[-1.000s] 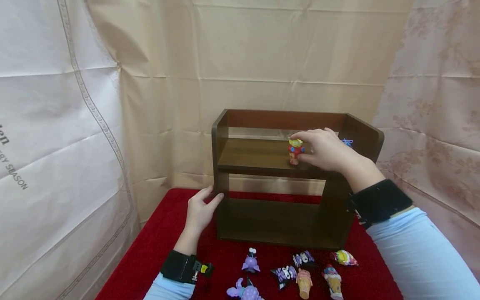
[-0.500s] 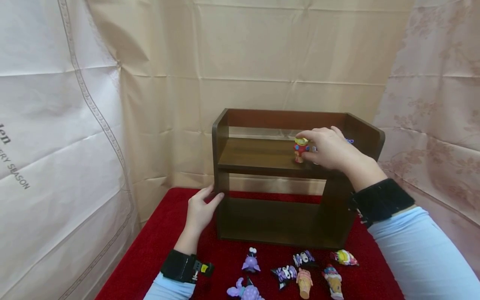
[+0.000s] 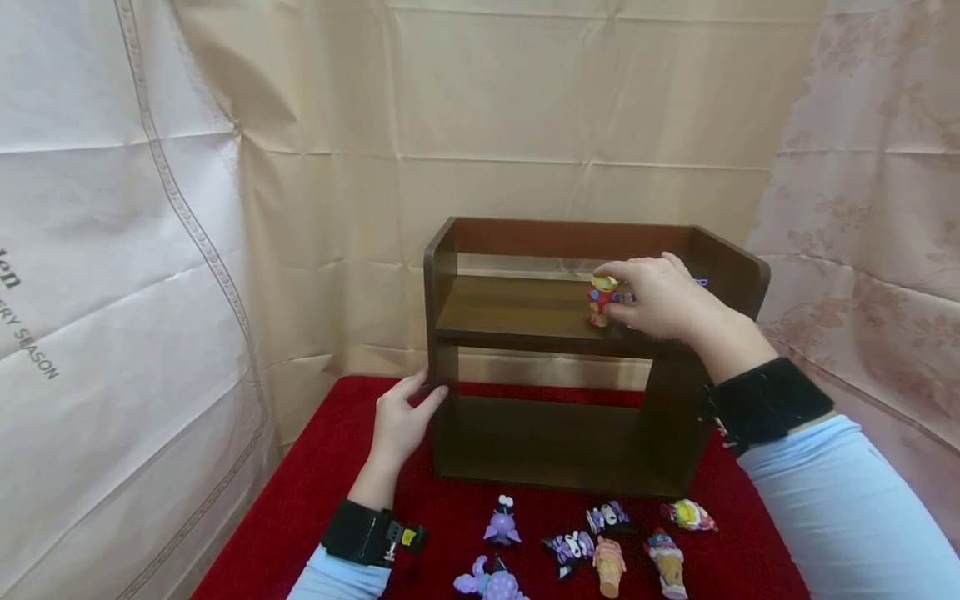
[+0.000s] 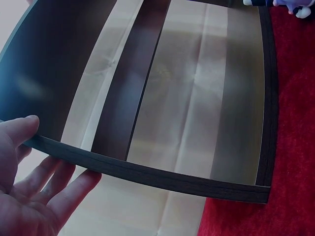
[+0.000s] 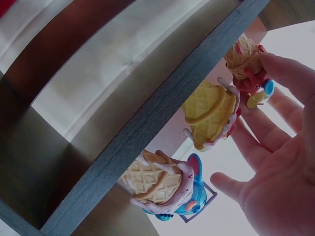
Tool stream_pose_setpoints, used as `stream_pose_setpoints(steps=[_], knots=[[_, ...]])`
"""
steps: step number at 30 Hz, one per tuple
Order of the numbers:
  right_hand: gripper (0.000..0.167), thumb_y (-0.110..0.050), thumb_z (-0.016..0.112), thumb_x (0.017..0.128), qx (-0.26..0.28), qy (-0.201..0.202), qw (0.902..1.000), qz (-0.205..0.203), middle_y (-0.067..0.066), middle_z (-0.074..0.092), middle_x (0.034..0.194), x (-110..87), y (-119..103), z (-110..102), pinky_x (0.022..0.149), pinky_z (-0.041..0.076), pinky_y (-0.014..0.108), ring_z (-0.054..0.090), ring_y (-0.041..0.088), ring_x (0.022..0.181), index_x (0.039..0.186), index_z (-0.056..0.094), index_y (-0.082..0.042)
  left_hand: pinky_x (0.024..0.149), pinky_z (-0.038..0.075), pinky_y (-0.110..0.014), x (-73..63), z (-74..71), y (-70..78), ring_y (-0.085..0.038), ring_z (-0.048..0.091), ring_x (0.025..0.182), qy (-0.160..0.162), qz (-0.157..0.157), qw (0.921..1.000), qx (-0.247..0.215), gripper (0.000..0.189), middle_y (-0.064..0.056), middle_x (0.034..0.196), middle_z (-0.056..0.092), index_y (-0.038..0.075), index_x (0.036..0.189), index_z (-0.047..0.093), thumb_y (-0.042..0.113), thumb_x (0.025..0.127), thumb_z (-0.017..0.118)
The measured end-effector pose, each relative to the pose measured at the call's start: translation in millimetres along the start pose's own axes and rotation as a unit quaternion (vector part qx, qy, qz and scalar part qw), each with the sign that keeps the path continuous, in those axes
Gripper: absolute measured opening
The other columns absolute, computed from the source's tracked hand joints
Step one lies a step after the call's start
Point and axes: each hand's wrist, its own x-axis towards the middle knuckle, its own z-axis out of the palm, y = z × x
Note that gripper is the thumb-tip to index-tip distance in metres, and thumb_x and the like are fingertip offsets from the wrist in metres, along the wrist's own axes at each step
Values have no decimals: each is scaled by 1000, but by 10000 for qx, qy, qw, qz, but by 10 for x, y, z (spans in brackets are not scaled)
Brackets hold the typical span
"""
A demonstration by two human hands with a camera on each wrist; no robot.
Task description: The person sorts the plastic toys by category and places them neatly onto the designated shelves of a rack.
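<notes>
On the dark brown wooden shelf unit (image 3: 540,340), we hold a small figurine upright

Above the shelf unit's upper board (image 3: 517,308), our right hand (image 3: 660,300) pinches the red-and-yellow figurine with a waffle-cone base (image 3: 603,302). Its long axis is vertical, yellow top up, cone down; whether the base touches wood, we cannot tell. Just to its right on the shelf unit stand a yellow waffle-cone figurine (image 5: 211,113) and, farther right, a blue-headed cone figurine (image 5: 162,182). Our left hand (image 3: 400,417) grips the shelf unit's left side, thumb in front, fingers outside. Before the shelf unit, a pink-topped cone figurine (image 3: 609,567) lies on plush red cloth (image 3: 315,492), top toward the unit.
</notes>
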Motion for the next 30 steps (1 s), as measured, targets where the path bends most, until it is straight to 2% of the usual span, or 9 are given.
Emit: stream_pose_setpoints(steps=[3,7,11,16,30], knots=[[49,-19,81,86,-16,64,10000,-36,17,73,111,3,11,9,98,34,62,66,35,100,130,66,-7,95,55,-46,5,4,0,-27,64,121,5,26,10000,-8,44,-9,133,66,11,138,65,19,96,74],[50,-20,82,86,-18,120,9999,-70,16,74,110,6,23,28,98,35,62,67,35,95,131,66,-7,95,55,-45,7,6,0,-27,63,122,3,-7,10000,-43,44,-9,133,67,12,138,65,19,95,74],[52,-19,83,85,-29,137,9999,-74,17,73,114,1,21,38,96,37,61,67,38,101,133,64,-7,96,55,-46,4,5,-5,-28,63,123,-4,-46,10000,-46,44,-11,134,66,10,138,65,18,95,74],[54,-17,83,85,48,105,9999,-43,18,70,120,-2,18,46,102,34,64,64,41,113,134,63,-7,95,55,-46,3,2,-1,-28,63,123,-11,-62,10000,-25,45,-11,135,65,9,138,65,18,95,74],[62,-15,83,85,94,176,9998,-74,21,66,128,-25,30,65,101,37,62,59,41,122,141,57,-9,94,55,-45,2,9,7,-28,64,121,6,-41,10000,-2,43,-12,133,66,8,137,65,17,96,74]])
